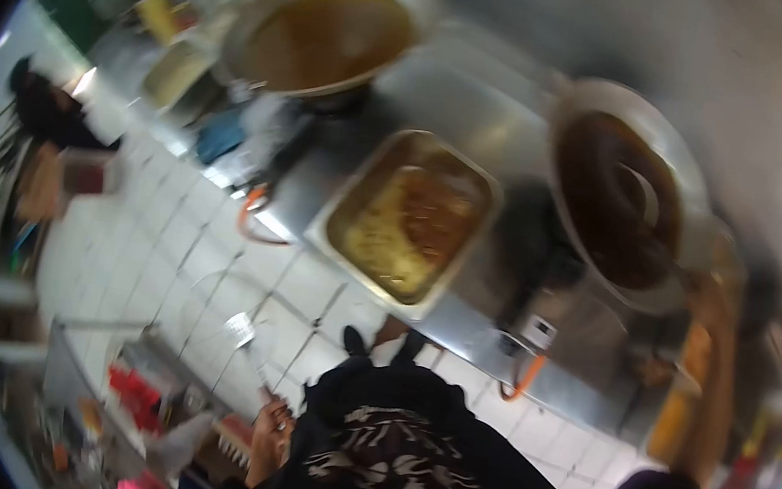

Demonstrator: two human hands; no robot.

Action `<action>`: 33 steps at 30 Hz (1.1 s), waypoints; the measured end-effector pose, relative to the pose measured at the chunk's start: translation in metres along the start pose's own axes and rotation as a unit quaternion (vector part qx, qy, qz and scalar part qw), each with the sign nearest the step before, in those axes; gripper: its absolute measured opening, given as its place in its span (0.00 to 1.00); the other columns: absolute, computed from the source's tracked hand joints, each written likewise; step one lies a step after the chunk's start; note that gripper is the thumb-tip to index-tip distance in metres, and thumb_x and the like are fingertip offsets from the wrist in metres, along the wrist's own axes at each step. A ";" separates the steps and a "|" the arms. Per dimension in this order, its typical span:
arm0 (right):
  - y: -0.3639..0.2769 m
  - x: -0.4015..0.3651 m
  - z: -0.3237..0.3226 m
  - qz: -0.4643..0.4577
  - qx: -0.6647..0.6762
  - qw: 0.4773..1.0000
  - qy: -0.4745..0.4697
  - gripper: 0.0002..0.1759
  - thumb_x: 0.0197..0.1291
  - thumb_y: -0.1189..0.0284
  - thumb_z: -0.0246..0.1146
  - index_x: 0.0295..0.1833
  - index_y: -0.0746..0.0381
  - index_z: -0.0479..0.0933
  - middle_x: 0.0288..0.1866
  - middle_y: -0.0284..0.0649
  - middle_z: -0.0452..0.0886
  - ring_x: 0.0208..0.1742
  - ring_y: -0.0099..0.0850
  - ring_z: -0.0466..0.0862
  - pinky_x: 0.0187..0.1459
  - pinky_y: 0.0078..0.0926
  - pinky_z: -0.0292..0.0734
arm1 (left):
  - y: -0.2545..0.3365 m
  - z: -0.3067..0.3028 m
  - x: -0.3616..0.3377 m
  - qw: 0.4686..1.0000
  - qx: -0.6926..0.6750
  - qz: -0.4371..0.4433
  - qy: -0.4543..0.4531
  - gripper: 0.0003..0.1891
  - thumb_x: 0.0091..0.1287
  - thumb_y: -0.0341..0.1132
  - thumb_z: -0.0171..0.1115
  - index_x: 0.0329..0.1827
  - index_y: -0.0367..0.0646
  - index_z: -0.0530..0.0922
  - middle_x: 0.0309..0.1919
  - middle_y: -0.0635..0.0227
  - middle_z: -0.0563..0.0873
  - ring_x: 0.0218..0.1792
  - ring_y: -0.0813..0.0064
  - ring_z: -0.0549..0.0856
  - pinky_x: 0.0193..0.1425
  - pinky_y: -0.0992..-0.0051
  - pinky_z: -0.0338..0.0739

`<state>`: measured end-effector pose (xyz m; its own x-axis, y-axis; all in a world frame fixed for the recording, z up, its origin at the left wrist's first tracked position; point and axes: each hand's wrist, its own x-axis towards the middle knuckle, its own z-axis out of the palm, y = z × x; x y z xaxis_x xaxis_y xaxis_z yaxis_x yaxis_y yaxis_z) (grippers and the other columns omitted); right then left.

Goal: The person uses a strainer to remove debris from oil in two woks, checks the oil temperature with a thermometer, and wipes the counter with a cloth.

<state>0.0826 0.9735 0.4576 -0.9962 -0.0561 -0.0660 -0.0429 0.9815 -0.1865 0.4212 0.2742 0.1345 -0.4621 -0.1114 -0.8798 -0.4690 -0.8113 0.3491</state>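
My left hand [274, 426] is low at the left of my body, closed round the handle of a metal spatula [240, 329] held out over the floor. My right hand [709, 300] reaches to the near rim of the right wok [570, 209], its fingers wrapped round a long-handled utensil [652, 245]. That utensil lies across the dark brown liquid [589, 246] and is smeared by motion, so I cannot tell its kind. Left of this wok, a steel tray [334, 248] holds yellow food on one side and reddish-brown food on the other.
A second wok [240, 38] of amber liquid stands at the far left of the steel counter [517, 147]. Orange hoses [523, 378] hang at its front edge. A lower shelf with a red bag [134, 395] is at left, beyond which is another person [52, 111].
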 end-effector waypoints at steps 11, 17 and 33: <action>-0.072 -0.026 -0.030 0.292 0.381 0.865 -0.145 0.19 0.66 0.71 0.51 0.61 0.63 0.73 0.20 0.25 0.63 0.15 0.13 0.57 0.15 0.15 0.50 | 0.006 -0.007 0.022 0.998 -0.022 -0.009 -0.063 0.11 0.57 0.20 0.61 0.28 0.48 0.70 0.13 0.79 0.65 0.12 0.82 0.61 0.17 0.83 0.58; -0.093 -0.033 -0.023 0.289 0.460 0.833 -0.104 0.19 0.67 0.70 0.51 0.63 0.62 0.71 0.20 0.23 0.61 0.15 0.13 0.54 0.15 0.16 0.47 | 0.020 -0.008 0.026 0.998 0.011 -0.001 -0.067 0.11 0.56 0.21 0.63 0.30 0.49 0.71 0.14 0.78 0.66 0.13 0.82 0.63 0.19 0.82 0.60; -0.121 -0.044 -0.013 0.303 0.532 0.790 -0.029 0.18 0.68 0.68 0.50 0.62 0.58 0.69 0.22 0.25 0.63 0.16 0.12 0.56 0.16 0.14 0.48 | 0.037 -0.013 0.033 0.996 0.013 -0.006 -0.093 0.11 0.59 0.22 0.59 0.28 0.49 0.67 0.14 0.78 0.62 0.14 0.82 0.59 0.22 0.80 0.58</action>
<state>0.1311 0.8592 0.4959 -0.8034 0.3255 -0.4986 0.5590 0.1237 -0.8199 0.3985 0.2333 0.1138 -0.5875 0.0084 -0.8092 -0.4929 -0.7968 0.3496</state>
